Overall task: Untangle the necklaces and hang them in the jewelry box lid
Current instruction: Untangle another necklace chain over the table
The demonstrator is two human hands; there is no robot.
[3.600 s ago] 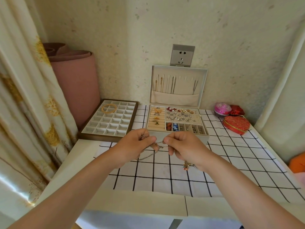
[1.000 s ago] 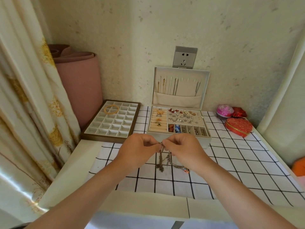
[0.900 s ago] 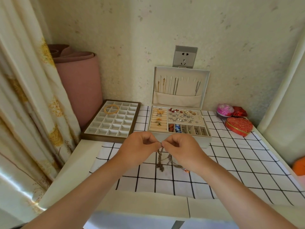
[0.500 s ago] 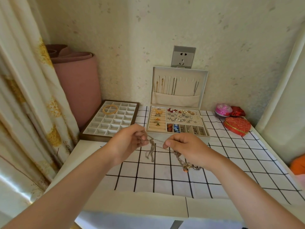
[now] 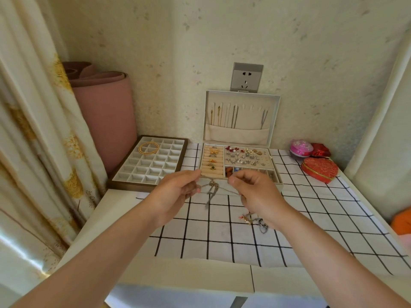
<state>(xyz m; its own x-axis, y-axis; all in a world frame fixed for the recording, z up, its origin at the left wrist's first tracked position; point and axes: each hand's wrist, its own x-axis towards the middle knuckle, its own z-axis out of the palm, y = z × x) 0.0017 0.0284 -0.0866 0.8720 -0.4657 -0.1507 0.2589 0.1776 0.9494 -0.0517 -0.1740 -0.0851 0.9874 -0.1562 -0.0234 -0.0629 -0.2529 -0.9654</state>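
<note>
Head view — lid point(image 5: 275, 121) holds chains point(image 5: 234, 117); tray point(image 5: 124, 184) holds bangles point(image 5: 148, 148).

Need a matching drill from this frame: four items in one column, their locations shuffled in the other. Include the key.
1. gold bangles
2. red heart box
3. tangled necklaces
4. wall socket

A. on the wall above the lid
B. pinched between left hand and right hand
C. in the divided tray
D. on the table, right of the jewelry box

Pairs: 1-C, 2-D, 3-B, 4-A
</note>
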